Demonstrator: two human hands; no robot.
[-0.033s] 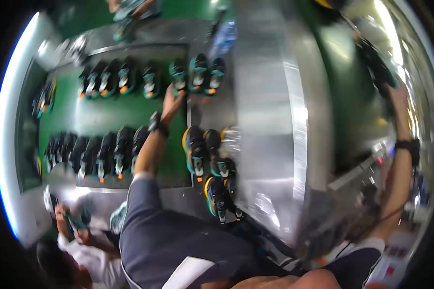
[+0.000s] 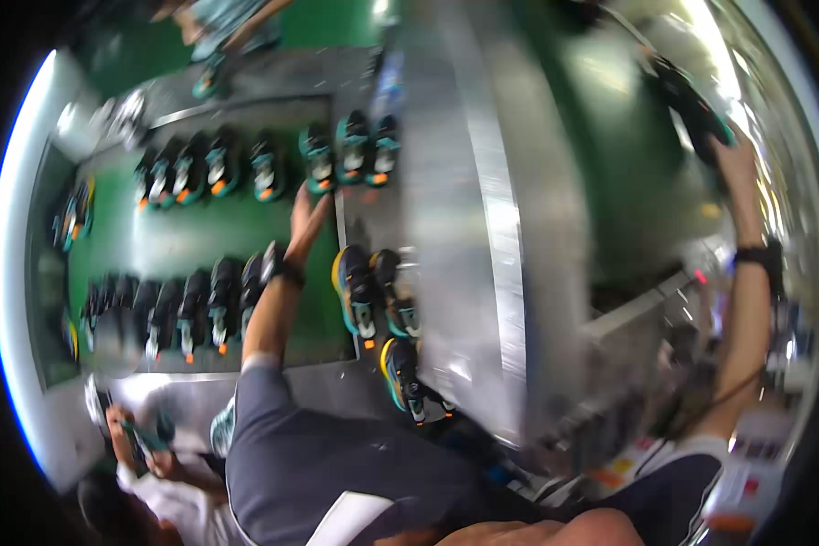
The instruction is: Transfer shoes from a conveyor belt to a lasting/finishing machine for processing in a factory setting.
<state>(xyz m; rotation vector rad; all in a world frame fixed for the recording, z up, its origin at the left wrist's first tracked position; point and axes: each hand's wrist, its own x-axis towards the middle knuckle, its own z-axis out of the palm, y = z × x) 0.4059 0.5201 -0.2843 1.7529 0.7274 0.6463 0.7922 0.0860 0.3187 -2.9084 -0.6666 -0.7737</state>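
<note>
My left hand [image 2: 308, 218], fingers apart, is at the heel end of a black and teal shoe [image 2: 318, 159] in the far row; whether it touches is unclear. That shoe stands at the right edge of a green conveyor belt [image 2: 191, 235], beside a teal-soled shoe [image 2: 353, 146]. On my right, my raised right hand [image 2: 739, 159] is closed on the end of a dark shoe [image 2: 687, 107], held over a second green surface [image 2: 632, 173]. Its fingers are partly hidden by the shoe.
A near row of black shoes [image 2: 191, 314] lines the belt. Yellow-edged shoes [image 2: 358, 289] sit on the metal ledge. A blurred metal housing [image 2: 464, 237] stands between my arms. One co-worker [image 2: 182, 464] handles a shoe at lower left; another person [image 2: 232, 27] is across the belt.
My left hand has drawn back a little from the far-row shoe, toward me. The whole view has shifted slightly; my right hand still holds its shoe.
</note>
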